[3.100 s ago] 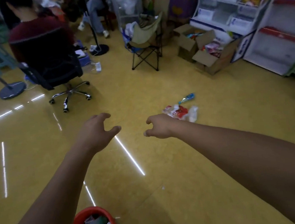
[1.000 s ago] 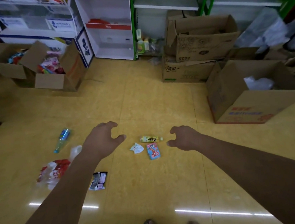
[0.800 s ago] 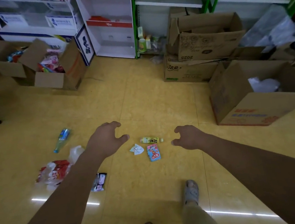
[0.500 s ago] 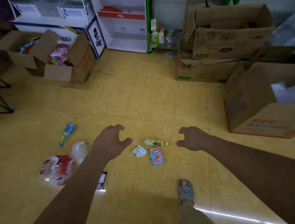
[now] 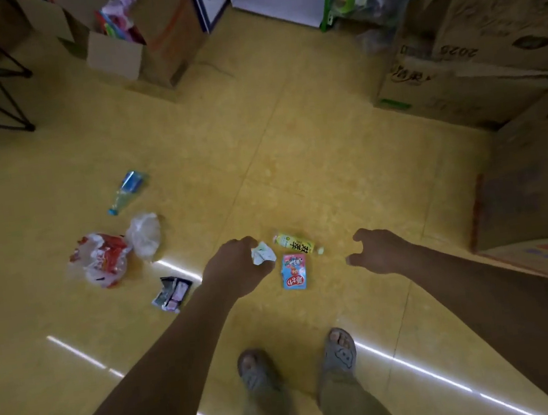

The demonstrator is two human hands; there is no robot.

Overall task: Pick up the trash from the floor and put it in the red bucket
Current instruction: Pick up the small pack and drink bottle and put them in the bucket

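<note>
**A:** What are the hands doing?

**B:** The left hand (image 5: 238,268) is low over the floor (image 5: 293,153), fingers curled, their tips right at a white scrap (image 5: 263,253) of paper. I cannot tell whether it pinches the scrap or only touches it. The right hand (image 5: 380,251) hangs off to the side, fingers loosely curled, holding nothing.

**A:** So which step is this?

**B:** The pick-up, I'd judge, with the scrap as the target. The bucket is out of view, so the drop is a later step.

**A:** What does the next move call for?

**B:** A sure pinch on the scrap and a lift, then a turn to find the bucket. The scrap looks light and crumpled, so a loose hold could let it slip. The right hand is near enough to take a second piece.

**A:** And the trash itself?

**B:** All of it lies on the floor.
- Just right of the scrap, a yellow bottle (image 5: 293,243) lies on its side.
- Below the bottle, a pink-and-blue packet (image 5: 294,272) lies flat.
- Left of the left hand is a dark wrapper (image 5: 172,294).
- Farther left, a red bag (image 5: 99,259) sits against a white bag (image 5: 145,235), both crumpled.
- Beyond them a clear bottle (image 5: 127,190) with a blue label lies on its side.
- Cardboard boxes (image 5: 502,24) line the far and right edges.
</note>
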